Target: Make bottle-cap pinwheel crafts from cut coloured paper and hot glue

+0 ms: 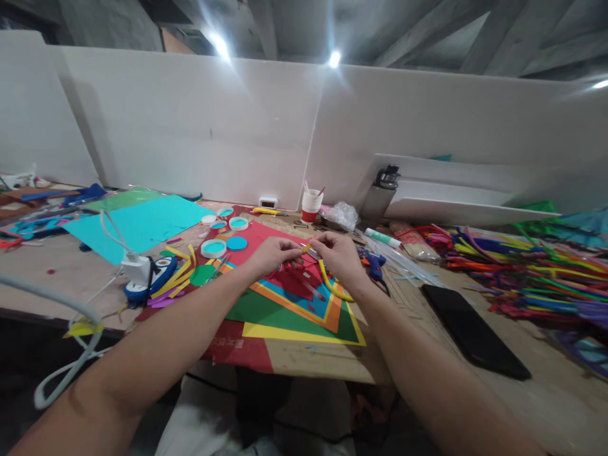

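2 hands, 1 yellow strip [327,278]. L hand [273,254] & R hand [339,253] meet fingertip to fingertip over the paper stack [266,310]. Both have fingers curled in tight, pinching the strip's upper end. A small silvery bit sits btwn the tips, too small to tell what. The rest of the strip curves down from the R hand and lies on the stack's right part. Only the fingertips hide its top end.

Stack = red, green, yellow, orange & blue sheets, layered.

Left of stack: 5 white caps [213,247] w/ teal inside, 1 blue disc [236,243], 1 green disc [202,275], 1 white plug [137,269], and further left 1 teal sheet [137,225].

Behind stack: 1 red cup [312,206], 1 plastic bag [342,215], 1 steel bottle [377,199].

Right of stack: 1 blue glue gun [375,263] just beside the R wrist, 1 glue stick [382,237], 1 black flat slab [475,332]. Well apart is a big pile of pipe cleaners [522,272].
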`<state>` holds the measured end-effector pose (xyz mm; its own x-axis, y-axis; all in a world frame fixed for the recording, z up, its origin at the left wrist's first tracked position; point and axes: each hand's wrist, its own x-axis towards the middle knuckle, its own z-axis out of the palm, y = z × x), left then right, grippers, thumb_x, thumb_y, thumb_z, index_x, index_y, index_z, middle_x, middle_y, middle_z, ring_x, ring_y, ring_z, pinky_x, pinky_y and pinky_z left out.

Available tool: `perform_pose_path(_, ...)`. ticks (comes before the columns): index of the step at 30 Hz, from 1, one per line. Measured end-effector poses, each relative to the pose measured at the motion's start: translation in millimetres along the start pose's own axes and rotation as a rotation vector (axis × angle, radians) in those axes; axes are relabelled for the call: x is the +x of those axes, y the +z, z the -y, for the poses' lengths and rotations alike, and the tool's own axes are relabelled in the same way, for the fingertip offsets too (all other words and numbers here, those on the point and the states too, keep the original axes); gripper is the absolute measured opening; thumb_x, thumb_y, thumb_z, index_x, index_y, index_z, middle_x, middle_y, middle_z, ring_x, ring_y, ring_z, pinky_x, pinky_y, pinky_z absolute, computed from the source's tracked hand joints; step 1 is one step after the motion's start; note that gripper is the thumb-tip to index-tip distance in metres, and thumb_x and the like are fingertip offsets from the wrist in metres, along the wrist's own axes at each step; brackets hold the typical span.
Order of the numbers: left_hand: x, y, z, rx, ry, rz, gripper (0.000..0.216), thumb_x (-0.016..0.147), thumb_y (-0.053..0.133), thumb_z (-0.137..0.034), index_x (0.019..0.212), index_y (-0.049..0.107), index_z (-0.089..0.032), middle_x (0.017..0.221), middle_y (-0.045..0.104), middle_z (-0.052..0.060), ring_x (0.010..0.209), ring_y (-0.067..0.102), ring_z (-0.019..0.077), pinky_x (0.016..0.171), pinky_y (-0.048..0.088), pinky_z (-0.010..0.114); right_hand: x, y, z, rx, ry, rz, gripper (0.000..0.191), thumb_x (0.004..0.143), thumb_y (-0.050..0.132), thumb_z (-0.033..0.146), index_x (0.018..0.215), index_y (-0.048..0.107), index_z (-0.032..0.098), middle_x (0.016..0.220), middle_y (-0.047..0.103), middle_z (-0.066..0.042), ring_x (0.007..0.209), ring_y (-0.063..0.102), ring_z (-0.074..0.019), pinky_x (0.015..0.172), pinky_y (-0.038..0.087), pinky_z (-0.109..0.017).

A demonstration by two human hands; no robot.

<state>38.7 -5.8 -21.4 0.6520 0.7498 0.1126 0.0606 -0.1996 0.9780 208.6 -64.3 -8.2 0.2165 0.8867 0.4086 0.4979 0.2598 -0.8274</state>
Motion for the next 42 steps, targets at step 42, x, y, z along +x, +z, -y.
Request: perform_pose_path(42, -9, 7, -6, 0.029, 0.027, -0.002, 0.041, 0.068, 0.071, -0.052, 0.075, 0.07, -0.012, 0.07, 0.069, 0.007, 0.063, 0.059, 0.0135, 0.06, 0.043, 0.025, -10, 6, 4, -0.132, -0.094, 0.093, 0.019, 0.077, 0.056, 0.03, 0.073, 0.068, 0.016, 0.07, 0.068, -0.004, 0.066, 0.059, -0.0158, 0.062, 0.041, -0.027)
